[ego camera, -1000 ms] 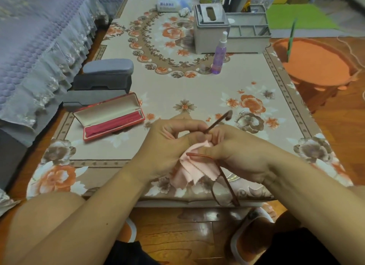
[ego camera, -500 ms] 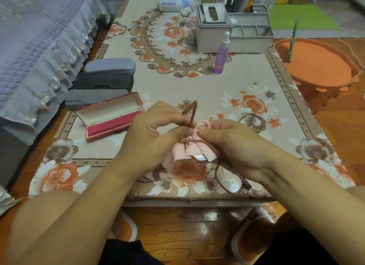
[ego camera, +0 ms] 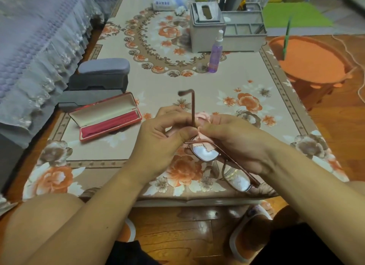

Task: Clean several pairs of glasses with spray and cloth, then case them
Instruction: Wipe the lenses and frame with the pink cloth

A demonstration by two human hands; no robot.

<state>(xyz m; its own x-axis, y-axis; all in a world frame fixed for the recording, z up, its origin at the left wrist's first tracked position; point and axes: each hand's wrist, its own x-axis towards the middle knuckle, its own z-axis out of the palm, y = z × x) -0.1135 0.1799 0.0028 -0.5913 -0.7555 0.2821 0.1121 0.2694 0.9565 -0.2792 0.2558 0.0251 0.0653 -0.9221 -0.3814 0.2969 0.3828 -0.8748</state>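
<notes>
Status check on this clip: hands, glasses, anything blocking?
Left hand and right hand: both grip glasses and pink cloth, mid-wipe. Red case open, unfilled, at left. Spray bottle upright beyond. Nothing in the way.

Glasses (ego camera: pixel 221 162) temple now upright

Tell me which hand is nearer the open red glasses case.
Left. The left hand sits just right of the red glasses case; the right hand, holding the glasses with it, lies beyond.
</notes>
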